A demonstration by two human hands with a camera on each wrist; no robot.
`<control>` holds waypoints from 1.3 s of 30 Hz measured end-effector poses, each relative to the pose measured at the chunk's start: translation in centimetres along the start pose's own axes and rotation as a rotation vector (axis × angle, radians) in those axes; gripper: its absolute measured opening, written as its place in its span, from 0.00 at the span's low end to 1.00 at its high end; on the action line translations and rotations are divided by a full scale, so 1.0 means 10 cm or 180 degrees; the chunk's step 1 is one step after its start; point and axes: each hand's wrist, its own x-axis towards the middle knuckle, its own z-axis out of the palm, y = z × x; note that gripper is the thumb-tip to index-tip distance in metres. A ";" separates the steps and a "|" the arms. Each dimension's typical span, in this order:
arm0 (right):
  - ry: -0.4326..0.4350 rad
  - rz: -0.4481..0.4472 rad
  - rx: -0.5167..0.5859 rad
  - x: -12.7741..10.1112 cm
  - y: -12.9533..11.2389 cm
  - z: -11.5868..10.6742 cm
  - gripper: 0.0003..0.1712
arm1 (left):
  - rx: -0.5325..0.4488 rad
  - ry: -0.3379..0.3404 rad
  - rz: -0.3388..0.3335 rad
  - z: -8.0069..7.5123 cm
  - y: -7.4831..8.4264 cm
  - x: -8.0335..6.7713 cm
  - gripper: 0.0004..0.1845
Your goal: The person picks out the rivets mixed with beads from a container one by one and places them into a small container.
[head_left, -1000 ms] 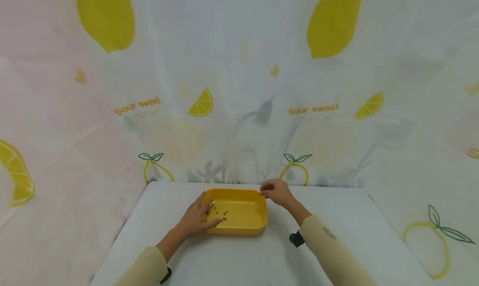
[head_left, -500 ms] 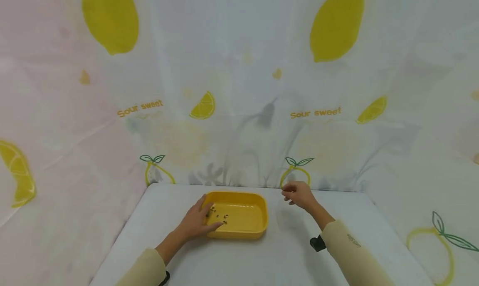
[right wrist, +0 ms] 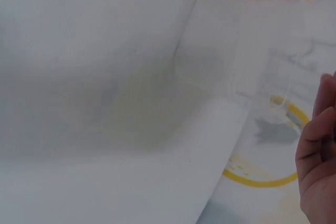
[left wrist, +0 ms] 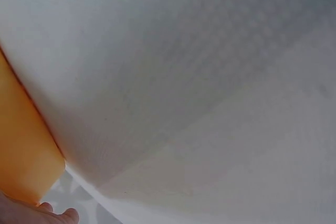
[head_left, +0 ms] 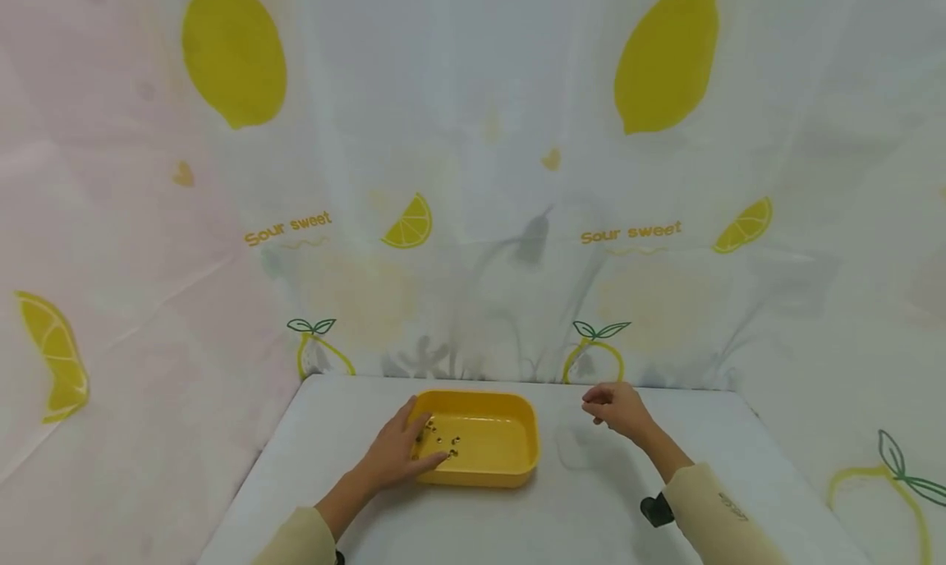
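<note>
I am watching the left hand [head_left: 399,454] resting on the near left corner of the yellow tray [head_left: 510,466], thumb along the outer wall and fingers lying over the rim, curled round it. The tray is sitting on the white table [head_left: 517,524], left of centre, with a scatter of small dark pieces [head_left: 446,443] lying on its floor just beside the fingertips. The right hand [head_left: 619,409] is hovering above the table to the right of the tray, well apart from it, fingers loosely curled with the tips drawn together; I cannot tell whether it is pinching anything, since any piece there is too small to see.

My worry is that the left fingers, reaching over the rim, are likely to nudge the loose pieces or tip the light tray if they press down. If the right hand is carrying a piece, it could be dropping onto the pale table and getting lost.

Compared with a second ago, the right hand is moving away rightward from the tray's far right corner, while the left hand is keeping its hold.
</note>
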 end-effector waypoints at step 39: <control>0.0362 0.0202 -0.0137 -0.04 0.27 0.22 0.07 | 0.0020 -0.0062 -0.0159 -0.01 0.05 0.03 0.47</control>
